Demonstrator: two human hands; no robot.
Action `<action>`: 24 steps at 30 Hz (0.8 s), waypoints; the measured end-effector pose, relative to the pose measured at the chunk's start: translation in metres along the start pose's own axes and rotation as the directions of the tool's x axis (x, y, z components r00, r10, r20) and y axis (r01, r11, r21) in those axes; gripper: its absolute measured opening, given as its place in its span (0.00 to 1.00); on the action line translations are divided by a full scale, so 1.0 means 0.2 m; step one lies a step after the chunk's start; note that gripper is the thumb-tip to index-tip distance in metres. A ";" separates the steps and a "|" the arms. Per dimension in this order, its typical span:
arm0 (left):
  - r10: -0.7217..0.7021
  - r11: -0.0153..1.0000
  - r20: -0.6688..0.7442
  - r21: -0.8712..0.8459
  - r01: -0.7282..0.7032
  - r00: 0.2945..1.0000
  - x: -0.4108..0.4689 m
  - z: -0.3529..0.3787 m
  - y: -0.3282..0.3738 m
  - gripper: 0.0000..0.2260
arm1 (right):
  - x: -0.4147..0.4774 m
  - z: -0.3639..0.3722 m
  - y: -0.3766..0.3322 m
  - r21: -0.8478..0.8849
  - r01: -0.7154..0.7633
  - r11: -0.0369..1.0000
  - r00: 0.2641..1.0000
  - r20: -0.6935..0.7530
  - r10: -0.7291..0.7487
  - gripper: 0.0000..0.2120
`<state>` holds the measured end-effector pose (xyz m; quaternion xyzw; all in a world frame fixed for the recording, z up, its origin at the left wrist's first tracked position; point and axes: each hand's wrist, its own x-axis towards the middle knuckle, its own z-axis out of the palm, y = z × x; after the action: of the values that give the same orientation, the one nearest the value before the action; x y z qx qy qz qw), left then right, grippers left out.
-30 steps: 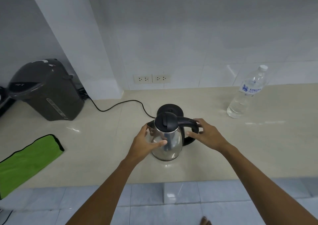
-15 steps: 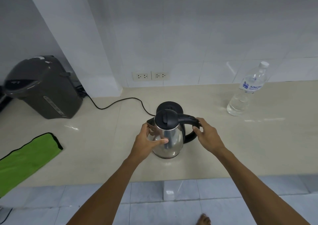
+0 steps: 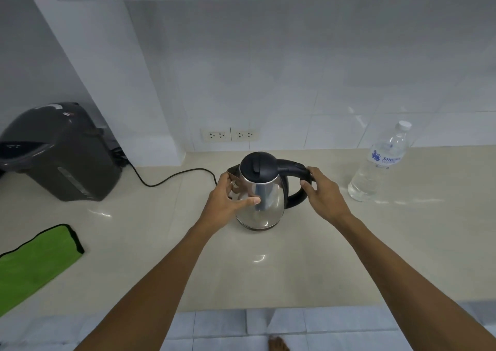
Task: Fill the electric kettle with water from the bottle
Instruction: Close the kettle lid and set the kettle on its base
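Note:
A steel electric kettle (image 3: 268, 200) with a black lid, which is down, and a black handle stands upright in the middle of the beige counter (image 3: 295, 270). My left hand (image 3: 228, 203) wraps the kettle's steel body from the left, thumb across its front. On the right side, my right hand (image 3: 322, 192) grips the black handle. A clear water bottle (image 3: 381, 162) with a white cap and blue label stands upright to the right of the kettle, apart from both hands. Its cap is on.
A dark grey hot-water dispenser (image 3: 61, 152) sits at the back left. A black cord (image 3: 171, 176) runs from there to behind the kettle. A green cloth (image 3: 35, 262) lies at the left front edge. Two wall sockets (image 3: 230, 135) are behind the kettle.
The kettle has shifted back a little, and the round black base seen behind it earlier is now hidden. Both hands have stayed on the kettle. The bottle has not moved.

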<state>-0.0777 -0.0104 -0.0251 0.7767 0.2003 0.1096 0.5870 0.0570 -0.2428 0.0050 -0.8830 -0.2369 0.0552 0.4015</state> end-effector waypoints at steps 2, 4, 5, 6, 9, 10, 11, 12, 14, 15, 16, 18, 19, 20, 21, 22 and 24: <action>-0.006 1.000 0.002 -0.002 0.006 1.000 0.09 -0.01 0.03 0.34 | 0.10 -0.01 0.00 0.003 0.007 1.000 1.000 0.005 -0.007 0.13; -0.008 1.000 -0.006 0.000 0.008 1.000 0.18 -0.01 0.04 0.35 | 0.19 -0.01 0.02 0.009 0.012 1.000 1.000 0.004 -0.012 0.13; -0.010 1.000 -0.012 0.002 0.010 1.000 0.22 0.00 0.05 0.35 | 0.24 0.00 0.03 0.009 0.015 1.000 1.000 0.001 -0.015 0.13; -0.013 1.000 -0.018 -0.001 0.013 1.000 0.26 0.01 0.05 0.34 | 0.29 0.00 0.04 0.008 0.018 1.000 1.000 0.000 -0.018 0.13; -0.027 1.000 -0.037 -0.012 0.027 0.999 0.37 0.04 0.04 0.33 | 0.43 0.01 0.07 -0.003 0.008 1.000 1.000 0.021 -0.008 0.13; -0.031 0.999 -0.041 -0.013 0.031 0.999 0.41 0.04 0.03 0.33 | 0.48 0.01 0.08 -0.009 0.007 1.000 0.999 0.032 -0.006 0.13; -0.035 0.999 -0.044 -0.019 0.034 0.998 0.44 0.05 0.02 0.33 | 0.52 0.02 0.09 -0.014 0.009 1.000 0.999 0.044 -0.008 0.13; -0.038 0.999 -0.044 -0.023 0.037 0.998 0.47 0.05 0.01 0.32 | 0.55 0.03 0.11 -0.019 0.012 1.000 0.998 0.055 -0.011 0.13; -0.049 0.999 -0.044 -0.024 0.048 0.998 0.52 0.05 -0.02 0.33 | 0.61 0.05 0.14 -0.022 0.013 1.000 0.997 0.077 -0.011 0.13; -0.055 0.998 -0.048 -0.025 0.054 0.997 0.54 0.05 -0.03 0.33 | 0.63 0.07 0.15 -0.021 0.012 1.000 0.996 0.086 -0.011 0.13; -0.061 0.998 -0.052 -0.023 0.060 0.997 0.56 0.04 -0.05 0.34 | 0.65 0.08 0.17 -0.019 0.010 1.000 0.996 0.093 -0.008 0.12; -0.075 0.997 -0.056 -0.015 0.074 0.996 0.59 0.05 -0.07 0.36 | 0.68 0.11 0.20 -0.016 -0.003 1.000 0.994 0.106 0.004 0.12; -0.079 0.997 -0.054 -0.011 0.079 0.995 0.61 0.05 -0.08 0.36 | 0.69 0.12 0.21 -0.013 -0.009 1.000 0.994 0.109 0.011 0.13; -0.079 0.997 -0.054 -0.006 0.079 0.995 0.62 0.05 -0.08 0.35 | 0.70 0.13 0.22 -0.010 -0.015 1.000 0.994 0.111 0.016 0.13; -0.077 0.997 -0.055 -0.001 0.077 0.996 0.63 0.05 -0.08 0.35 | 0.71 0.14 0.23 -0.008 -0.018 1.000 0.994 0.112 0.019 0.13; -0.075 0.997 -0.056 0.006 0.075 0.996 0.64 0.05 -0.09 0.34 | 0.72 0.14 0.24 -0.007 -0.019 1.000 0.994 0.111 0.019 0.13; -0.072 0.997 -0.058 0.015 0.073 0.996 0.66 0.05 -0.08 0.35 | 0.74 0.15 0.26 -0.004 -0.024 1.000 0.993 0.113 0.024 0.13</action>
<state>0.0414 0.0419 -0.0523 0.7705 0.2461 0.1086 0.5779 0.1988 -0.1836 -0.0393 -0.8816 -0.2489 0.1097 0.3858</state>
